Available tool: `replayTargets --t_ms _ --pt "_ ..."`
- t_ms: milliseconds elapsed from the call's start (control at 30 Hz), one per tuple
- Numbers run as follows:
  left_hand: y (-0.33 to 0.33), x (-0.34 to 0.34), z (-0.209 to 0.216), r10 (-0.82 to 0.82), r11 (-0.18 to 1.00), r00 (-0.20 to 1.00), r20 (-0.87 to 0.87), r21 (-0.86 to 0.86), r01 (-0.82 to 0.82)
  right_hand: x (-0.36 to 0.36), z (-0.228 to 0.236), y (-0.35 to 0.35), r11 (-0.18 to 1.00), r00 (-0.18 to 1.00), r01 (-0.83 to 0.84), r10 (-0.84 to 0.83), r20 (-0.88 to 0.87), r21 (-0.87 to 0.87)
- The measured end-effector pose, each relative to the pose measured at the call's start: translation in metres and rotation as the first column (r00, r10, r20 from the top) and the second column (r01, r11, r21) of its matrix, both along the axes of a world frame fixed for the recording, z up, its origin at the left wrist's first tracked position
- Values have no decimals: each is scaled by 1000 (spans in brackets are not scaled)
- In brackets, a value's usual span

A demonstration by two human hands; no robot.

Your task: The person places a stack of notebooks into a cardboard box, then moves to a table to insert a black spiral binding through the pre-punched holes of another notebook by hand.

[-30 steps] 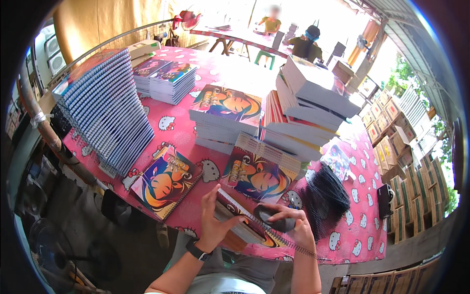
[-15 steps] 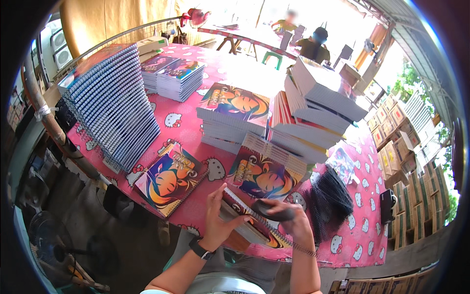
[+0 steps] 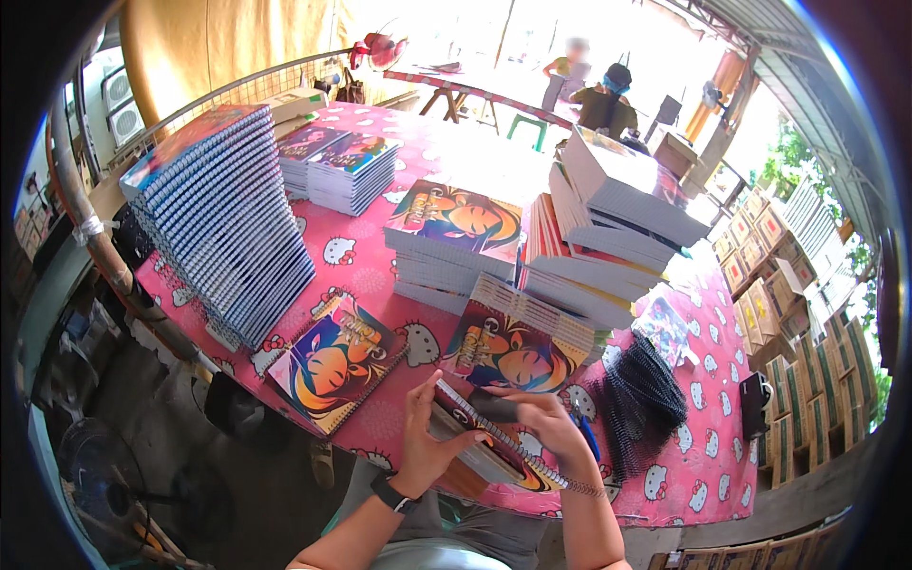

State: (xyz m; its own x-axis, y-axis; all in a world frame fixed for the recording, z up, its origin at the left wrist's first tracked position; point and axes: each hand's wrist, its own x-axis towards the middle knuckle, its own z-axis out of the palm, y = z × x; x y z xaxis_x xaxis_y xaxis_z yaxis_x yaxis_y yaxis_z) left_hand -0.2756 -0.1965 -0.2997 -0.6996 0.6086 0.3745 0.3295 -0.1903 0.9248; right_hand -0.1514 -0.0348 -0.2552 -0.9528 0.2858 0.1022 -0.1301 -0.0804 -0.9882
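Note:
My left hand [image 3: 427, 442] grips a notebook [image 3: 508, 459] by its edge, thumb on top and fingers on the far side. The notebook is tilted up at the table's near edge. A dark spiral coil [image 3: 581, 489] runs along its spine, with a loose tail sticking out past the lower right end. My right hand [image 3: 553, 423] is closed round a dark rounded tool [image 3: 501, 407], held against the spine; its kind is blurred. Close beyond my hands lies a stack of notebooks [image 3: 518, 347] with colourful illustrated covers. A coil-bound notebook [image 3: 337, 366] lies to the left.
A tall pile of coil-bound notebooks [image 3: 223, 223] stands far left. Unbound book stacks [image 3: 608, 242] lean at the right. Black coils [image 3: 641, 404] are bundled on the pink patterned tablecloth [image 3: 655, 484]. A pole rail [image 3: 100, 242] borders the left. Two people are at the back.
My right hand has shifted slightly up and left along the spine with the dark tool. A blue pen-like thing now shows beside my right wrist. My view has tilted slightly.

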Motion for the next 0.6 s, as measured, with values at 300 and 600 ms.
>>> replayTargets --t_ms 300,600 --pt "-1 0 -5 36 999 998 -57 0 -36 -13 12 3 983 961 43 -89 262 176" --pt "-1 1 1 24 1000 999 -43 18 -23 -9 -25 -2 783 906 124 -340 252 610"
